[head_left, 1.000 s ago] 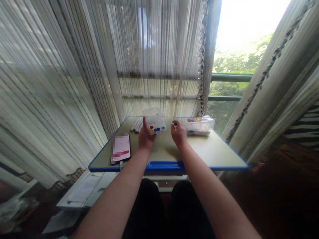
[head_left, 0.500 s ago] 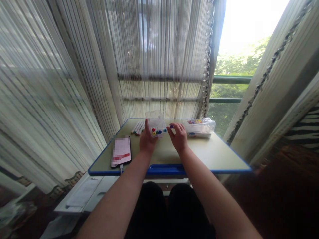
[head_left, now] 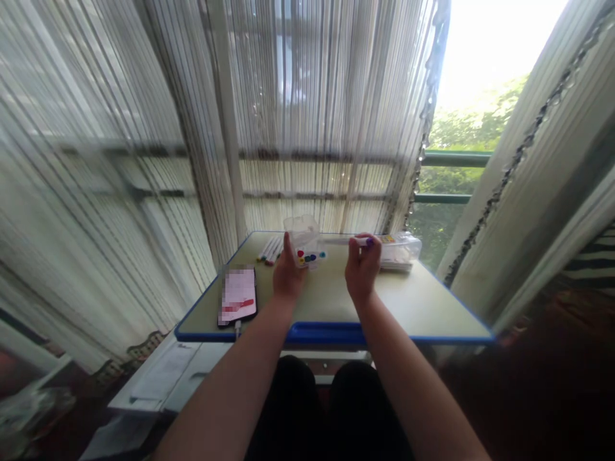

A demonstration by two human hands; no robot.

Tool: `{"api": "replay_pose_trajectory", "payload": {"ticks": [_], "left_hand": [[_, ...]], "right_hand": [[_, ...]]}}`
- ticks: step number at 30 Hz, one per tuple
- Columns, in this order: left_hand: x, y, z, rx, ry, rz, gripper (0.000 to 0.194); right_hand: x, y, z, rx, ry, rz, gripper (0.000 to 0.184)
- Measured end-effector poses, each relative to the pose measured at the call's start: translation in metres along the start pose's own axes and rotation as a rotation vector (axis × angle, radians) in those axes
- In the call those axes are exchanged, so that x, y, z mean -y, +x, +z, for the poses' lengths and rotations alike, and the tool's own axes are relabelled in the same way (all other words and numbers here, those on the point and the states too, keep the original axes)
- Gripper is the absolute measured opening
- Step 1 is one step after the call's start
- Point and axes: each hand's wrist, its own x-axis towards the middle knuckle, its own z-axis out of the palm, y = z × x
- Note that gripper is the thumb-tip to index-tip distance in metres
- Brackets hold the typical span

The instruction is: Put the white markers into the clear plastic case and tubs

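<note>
My left hand (head_left: 288,272) is closed round the left side of a clear plastic case (head_left: 303,225) with its lid tipped back. Several markers (head_left: 307,257) lie in that case, their coloured ends towards me: red, yellow, green, dark blue and light blue. To the right of it, my right hand (head_left: 362,267) grips a white marker (head_left: 359,242) with a purple end, held roughly level above the table. Left of my left hand, several white markers (head_left: 270,250) rest side by side on the tabletop.
A phone (head_left: 237,296) with a plugged-in cable lies at the table's left. Behind my right hand stands another clear plastic case (head_left: 406,246) with a coloured label. The table (head_left: 423,307) has a blue edge, and curtains (head_left: 307,128) hang behind it.
My right hand has moved right, away from the clear case, and the purple-ended marker has come out of the case with it. My left hand still holds the case.
</note>
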Motion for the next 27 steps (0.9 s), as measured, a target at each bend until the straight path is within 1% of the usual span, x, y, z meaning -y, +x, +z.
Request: {"api": "replay_pose_trajectory", "payload": {"ticks": [3,5,6,8,10,12,14,17,19,20,22,25,27], "left_hand": [[0.002,0.001,0.001,0.009,0.020,0.019,0.094],[0.003,0.001,0.001,0.019,0.036,0.038,0.094],[0.003,0.001,0.001,0.024,0.044,0.040,0.094],[0.002,0.002,0.002,0.030,0.057,0.021,0.094],[0.000,0.003,0.002,0.037,0.068,-0.013,0.093],[-0.003,0.003,0.001,0.044,0.079,-0.039,0.092],[-0.005,0.003,-0.001,0.053,0.087,-0.051,0.089],[-0.005,0.001,-0.003,0.054,0.078,-0.036,0.085],[-0.005,0.000,-0.004,0.052,0.063,-0.004,0.083],[-0.005,-0.001,-0.004,0.050,0.059,0.013,0.083],[-0.006,-0.001,-0.004,0.040,0.056,0.035,0.083],[-0.008,-0.001,-0.004,0.029,0.054,0.037,0.085],[-0.009,-0.001,-0.005,0.036,0.053,0.032,0.086]], "right_hand": [[-0.009,0.011,0.000,-0.141,0.191,0.256,0.024],[-0.018,0.018,-0.001,-0.214,0.282,0.363,0.031],[-0.023,0.020,-0.002,-0.230,0.320,0.408,0.034],[-0.028,0.021,-0.003,-0.194,0.388,0.480,0.037],[-0.029,0.019,-0.002,-0.087,0.421,0.505,0.036],[-0.025,0.014,0.000,0.042,0.401,0.466,0.034],[-0.019,0.006,0.003,0.174,0.329,0.368,0.029],[-0.008,-0.006,0.006,0.392,0.138,0.121,0.019],[-0.002,-0.013,0.007,0.511,0.034,-0.053,0.012],[0.000,-0.015,0.007,0.546,0.003,-0.116,0.010],[0.002,-0.017,0.008,0.569,-0.033,-0.184,0.012],[0.002,-0.017,0.007,0.563,-0.063,-0.199,0.019],[0.001,-0.016,0.007,0.552,-0.069,-0.198,0.019]]}}
